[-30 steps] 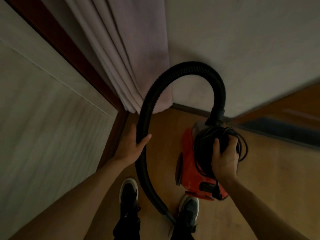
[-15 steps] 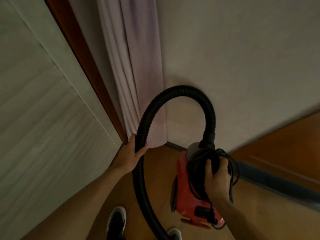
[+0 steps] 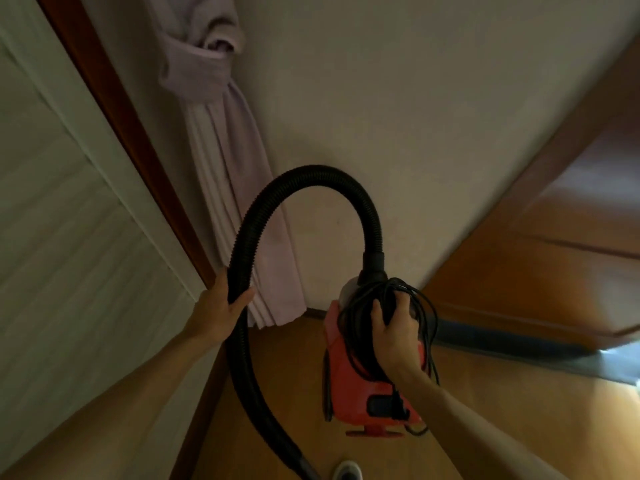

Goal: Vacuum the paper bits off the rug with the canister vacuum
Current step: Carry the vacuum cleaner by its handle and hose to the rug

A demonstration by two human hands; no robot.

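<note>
The canister vacuum (image 3: 353,382) and hose (image 3: 311,173) now sit higher against the wall (image 3: 415,133).

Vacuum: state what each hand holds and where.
Left hand grips the black hose midway along its length; right hand grips the red canister by its top, where the cord is coiled.

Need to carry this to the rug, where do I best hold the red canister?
By its top, from above: the right hand grips there through the coiled cord, with the canister body below it. The left hand holds the hose aside.
</note>
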